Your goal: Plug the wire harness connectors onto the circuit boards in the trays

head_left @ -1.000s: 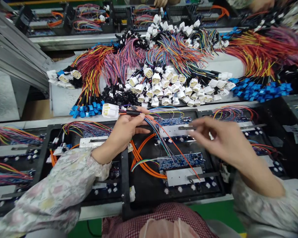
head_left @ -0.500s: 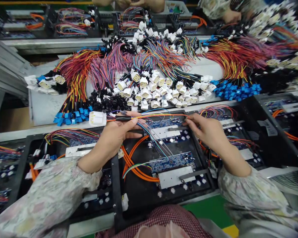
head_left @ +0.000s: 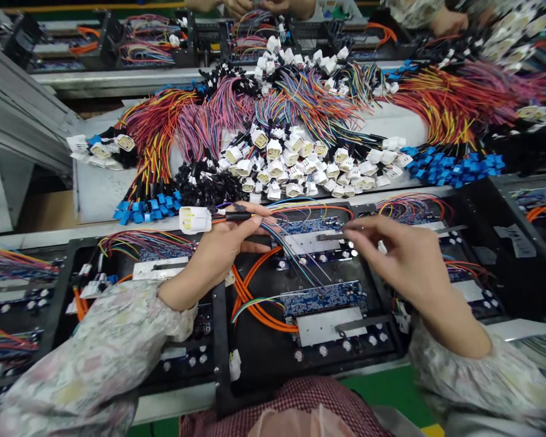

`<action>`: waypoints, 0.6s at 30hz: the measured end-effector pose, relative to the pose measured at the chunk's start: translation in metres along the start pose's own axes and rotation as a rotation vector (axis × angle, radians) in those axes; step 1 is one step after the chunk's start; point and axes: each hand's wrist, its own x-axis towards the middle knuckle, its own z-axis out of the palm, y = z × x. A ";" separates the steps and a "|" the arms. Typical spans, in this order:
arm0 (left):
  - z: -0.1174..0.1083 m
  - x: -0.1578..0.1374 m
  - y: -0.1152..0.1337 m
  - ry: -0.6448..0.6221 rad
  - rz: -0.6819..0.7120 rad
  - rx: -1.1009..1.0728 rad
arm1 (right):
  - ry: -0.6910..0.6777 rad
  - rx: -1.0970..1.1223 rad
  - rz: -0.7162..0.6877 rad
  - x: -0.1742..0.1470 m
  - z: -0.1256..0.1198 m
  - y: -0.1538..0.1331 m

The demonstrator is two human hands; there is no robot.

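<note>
My left hand [head_left: 221,249] is closed round a wire harness, gripping its black sleeve [head_left: 238,216] between thumb and fingers. A white plug connector [head_left: 195,220] sticks out to the left of that hand. Thin blue, white and grey wires [head_left: 291,255] hang from the harness over the lower circuit board [head_left: 323,295]. An orange wire [head_left: 321,208] arcs rightward to the pinched fingertips of my right hand [head_left: 398,258]; its very end is hidden there. Below both hands lies a black housing [head_left: 259,364] with an upper circuit board [head_left: 307,227] and looped orange cables [head_left: 250,303].
Behind the housing, a ledge [head_left: 91,194] carries heaped harnesses with white connectors [head_left: 300,161] and blue connectors [head_left: 455,167]. More housings stand left and right. A metal post [head_left: 22,103] rises at left. Other people's hands [head_left: 448,21] work across the line.
My right hand has moved slightly right and down, and the orange wire now bends near its fingertips. My left hand keeps its hold on the harness. The whole view has shifted a little.
</note>
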 end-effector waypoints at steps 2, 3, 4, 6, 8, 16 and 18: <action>0.001 0.001 0.000 0.005 -0.010 -0.033 | -0.128 0.060 -0.120 -0.003 -0.002 -0.020; 0.001 0.001 0.000 0.008 -0.016 -0.047 | -0.183 0.058 -0.169 -0.001 -0.001 -0.026; 0.001 0.001 0.000 0.013 -0.020 -0.059 | -0.202 0.047 -0.191 0.002 0.002 -0.029; 0.000 0.002 -0.001 0.019 -0.029 -0.068 | -0.157 0.039 -0.158 0.013 0.010 -0.028; -0.001 0.002 -0.001 0.014 -0.039 -0.074 | -0.103 0.045 -0.102 0.026 0.021 -0.021; 0.000 0.000 -0.002 -0.003 -0.054 -0.049 | -0.160 -0.002 -0.094 0.047 0.052 -0.004; 0.000 0.001 -0.002 -0.002 -0.055 -0.052 | -0.160 0.005 -0.093 0.046 0.052 -0.004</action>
